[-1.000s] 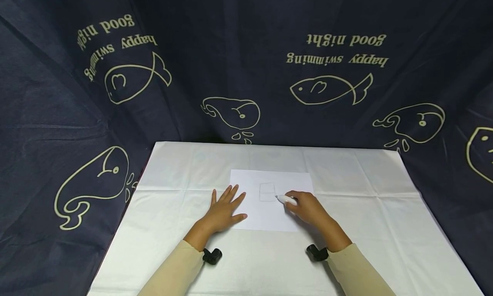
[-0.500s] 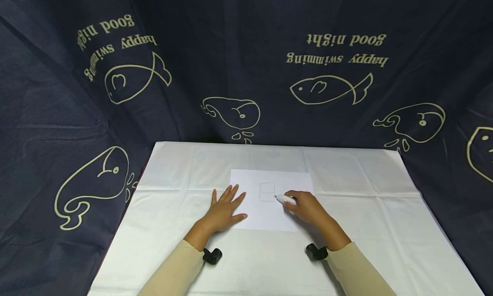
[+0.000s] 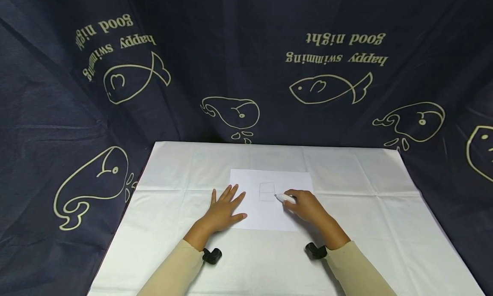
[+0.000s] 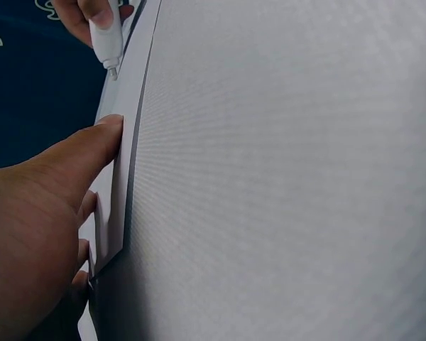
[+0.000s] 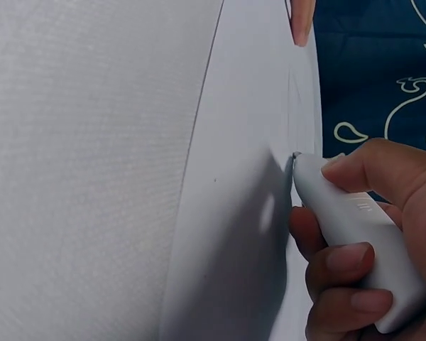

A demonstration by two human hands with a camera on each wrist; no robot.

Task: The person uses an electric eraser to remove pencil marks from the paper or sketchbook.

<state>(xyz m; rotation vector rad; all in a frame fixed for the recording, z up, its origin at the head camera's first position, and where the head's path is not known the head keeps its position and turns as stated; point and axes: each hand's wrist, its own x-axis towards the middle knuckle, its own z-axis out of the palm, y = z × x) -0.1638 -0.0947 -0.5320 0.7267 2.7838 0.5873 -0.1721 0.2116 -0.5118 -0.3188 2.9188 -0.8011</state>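
A white sheet of paper (image 3: 254, 221) lies on the table, with a thin grey rectangle (image 3: 267, 192) on it, crossed by a horizontal line. My left hand (image 3: 221, 212) rests flat on the paper's left side, fingers spread. With my right hand (image 3: 306, 208) I grip a thick white pen-shaped tool (image 5: 362, 241), index finger on top and other fingers curled beneath. Its small metal tip (image 5: 295, 155) is at the paper, by the rectangle's right side in the head view. The left wrist view shows the same tool (image 4: 106, 39) beyond my left thumb (image 4: 103, 138).
A white cloth (image 3: 262, 266) with fold creases covers the table. Behind and at the sides hangs a dark blue curtain (image 3: 231, 52) printed with fish, whales and lettering. Black wrist cameras sit on the left wrist (image 3: 212, 256) and right wrist (image 3: 316, 251).
The white tool's tip has shifted very slightly up and left along the rectangle's right side. My left hand stays in place on the paper.
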